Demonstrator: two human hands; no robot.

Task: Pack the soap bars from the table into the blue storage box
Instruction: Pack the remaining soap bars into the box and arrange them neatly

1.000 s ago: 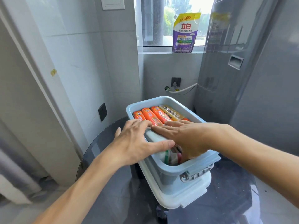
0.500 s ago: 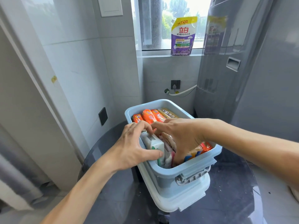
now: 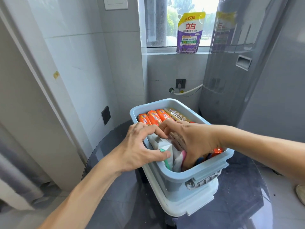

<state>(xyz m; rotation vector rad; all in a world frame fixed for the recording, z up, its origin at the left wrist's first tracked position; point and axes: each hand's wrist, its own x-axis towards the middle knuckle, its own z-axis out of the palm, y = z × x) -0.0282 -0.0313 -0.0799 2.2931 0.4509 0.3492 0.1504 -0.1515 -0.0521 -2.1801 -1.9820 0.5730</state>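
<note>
A blue storage box [image 3: 204, 173] stands on its pale lid [image 3: 194, 207] on a dark round glass table [image 3: 125, 192]. Orange wrapped soap bars [image 3: 152, 117] and a gold one [image 3: 177, 115] stand in a row at the box's far end. My left hand [image 3: 140, 149] grips a white soap bar with a green mark [image 3: 162, 143] at the box's left wall, thumb on its near face. My right hand [image 3: 189, 139] reaches down inside the box beside that bar, pressing against other packs; its fingertips are hidden. An orange pack [image 3: 217, 150] shows at the right wall.
A purple detergent pouch [image 3: 189, 33] stands on the window sill behind. A tall grey appliance [image 3: 244, 66] rises at the right, close to the table. White tiled wall and a door frame are at the left. Floor shows beyond the table's edges.
Both hands were lying flat over the top of the packs; they have since pushed down into the box. The white bar now stands upright against the left wall.
</note>
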